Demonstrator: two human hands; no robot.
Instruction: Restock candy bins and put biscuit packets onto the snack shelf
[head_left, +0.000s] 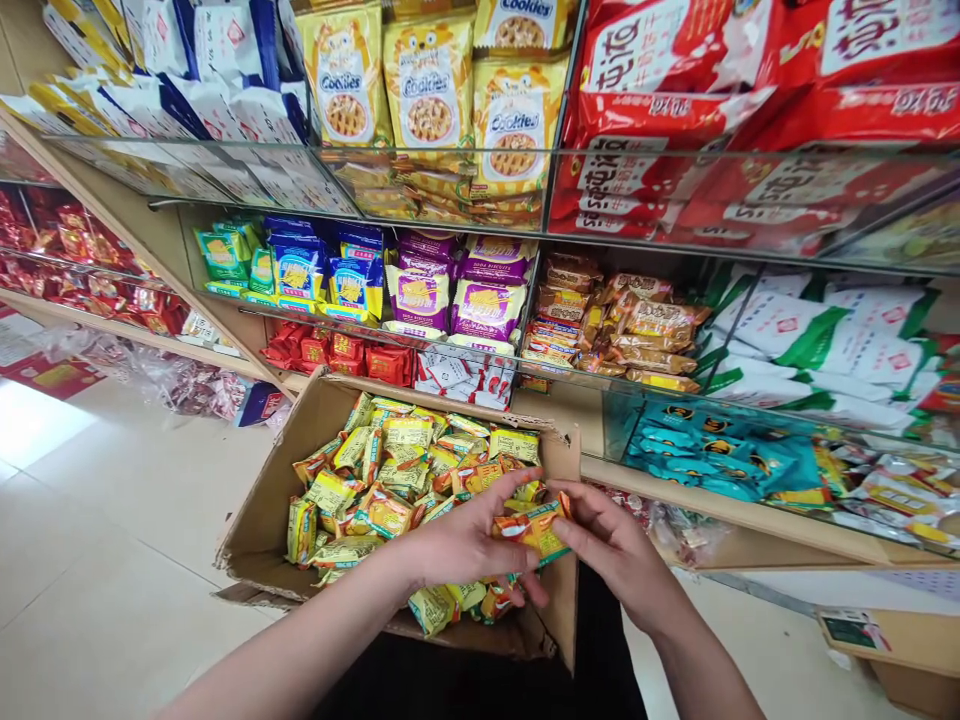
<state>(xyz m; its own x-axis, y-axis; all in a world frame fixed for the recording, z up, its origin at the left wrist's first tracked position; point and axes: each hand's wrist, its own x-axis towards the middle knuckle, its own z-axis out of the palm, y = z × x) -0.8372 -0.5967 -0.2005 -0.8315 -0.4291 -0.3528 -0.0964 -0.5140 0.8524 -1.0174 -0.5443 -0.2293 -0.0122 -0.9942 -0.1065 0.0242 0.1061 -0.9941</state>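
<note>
Over the right part of an open cardboard box [251, 515], my two hands hold a small orange-and-yellow snack packet [541, 532]. My left hand [469, 535] has its thumb against the packet's near side, with some fingers underneath and the index finger stretched out above. At the packet's right end, the thumb and fingers of my right hand [611, 545] pinch it. Many similar wrapped snack packets [409, 435] lie loosely heaped in the box below, some yellow side up, some orange. My hands and forearms hide part of the heap.
Glass-fronted shelves rise behind the box, carrying yellow cookie bags [427, 90], red bags [675, 50], purple biscuit packs [487, 305] and teal packets [712, 450]. Pale floor tiles [112, 570] lie to the left. A cardboard carton [907, 640] stands at the lower right.
</note>
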